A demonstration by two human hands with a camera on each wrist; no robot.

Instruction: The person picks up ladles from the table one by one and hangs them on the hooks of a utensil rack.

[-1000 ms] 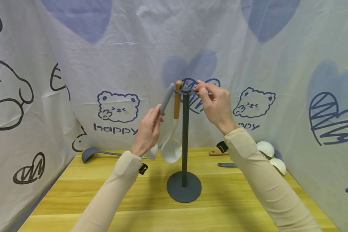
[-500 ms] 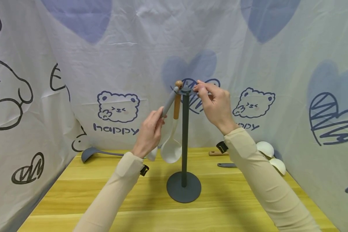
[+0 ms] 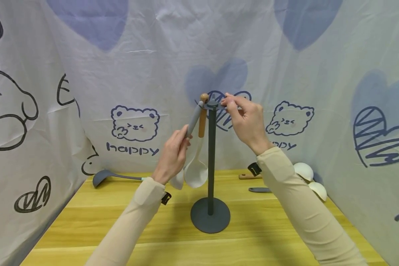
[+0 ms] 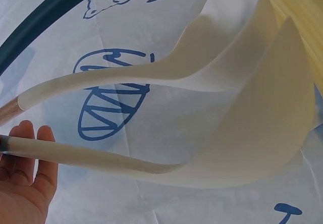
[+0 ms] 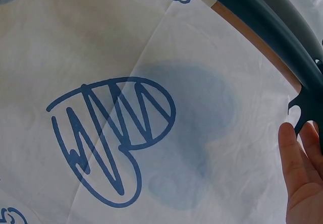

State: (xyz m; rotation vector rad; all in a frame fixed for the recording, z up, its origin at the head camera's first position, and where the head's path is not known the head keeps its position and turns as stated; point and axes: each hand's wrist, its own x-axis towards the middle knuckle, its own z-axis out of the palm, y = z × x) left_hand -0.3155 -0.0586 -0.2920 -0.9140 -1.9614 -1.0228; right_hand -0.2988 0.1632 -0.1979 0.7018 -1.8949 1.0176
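My left hand [image 3: 173, 151] grips the lower part of the grey handle of a white-bowled ladle [image 3: 195, 116]. The handle slants up to the right, its end right at the hook ring [image 3: 212, 105] on top of a dark utensil stand [image 3: 211, 159]. In the left wrist view the ladle's broad pale bowl [image 4: 257, 143] hangs below the hand. A white ladle with a wooden handle [image 3: 202, 125] hangs from the ring just beside it. Across the stand, my right hand [image 3: 250, 120] pinches the ring's right edge; the right wrist view shows its fingertips at a hook [image 5: 308, 105].
A dark grey ladle [image 3: 103, 177] lies at the table's back left. At the back right are two white bowls of utensils [image 3: 304, 171], a wooden handle [image 3: 249, 176] and a grey handle [image 3: 259, 190], partly behind the right forearm. Printed cloth [image 3: 173, 66] encloses the table.
My left hand has shifted right and slightly down, bringing the grey handle's end across to the hook ring, in front of the wooden handle. The right hand stays put at the ring.
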